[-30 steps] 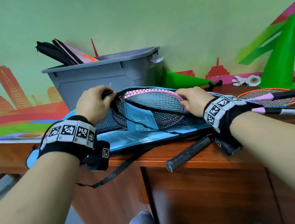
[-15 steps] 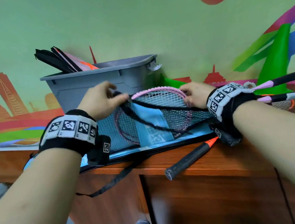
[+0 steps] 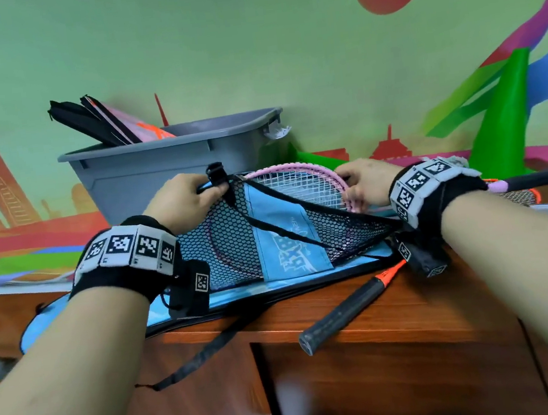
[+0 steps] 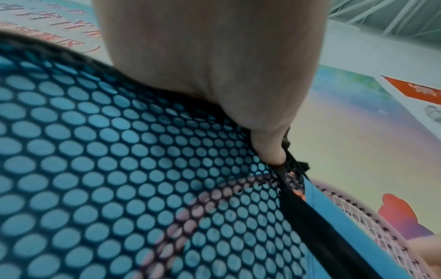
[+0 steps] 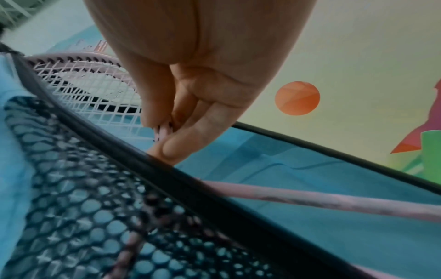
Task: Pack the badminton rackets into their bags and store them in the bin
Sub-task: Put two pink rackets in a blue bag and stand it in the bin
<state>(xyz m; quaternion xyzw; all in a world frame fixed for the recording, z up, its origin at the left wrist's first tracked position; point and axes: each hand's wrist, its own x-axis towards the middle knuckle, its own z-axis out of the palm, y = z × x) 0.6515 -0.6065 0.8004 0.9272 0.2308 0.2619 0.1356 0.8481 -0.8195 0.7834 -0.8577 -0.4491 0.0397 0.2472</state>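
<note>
Your left hand (image 3: 185, 201) pinched the black rim of the mesh pocket on the blue bag (image 3: 281, 251), which lay on the tabletop (image 3: 400, 316) before the grey bin (image 3: 170, 164); your right hand (image 3: 362, 181) had its fingers (image 5: 174, 145) closed on the frame of the pink racket (image 3: 300, 183), its head partly under the mesh; the step looked best done by lifting the rim clear and sliding the head in flat, so the strings did not snag the mesh.

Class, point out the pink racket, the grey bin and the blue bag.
pink racket (image 3: 300, 183), head view, on its strings.
grey bin (image 3: 144, 175), head view, on its front wall.
blue bag (image 3: 287, 240), head view, on its printed panel.
</note>
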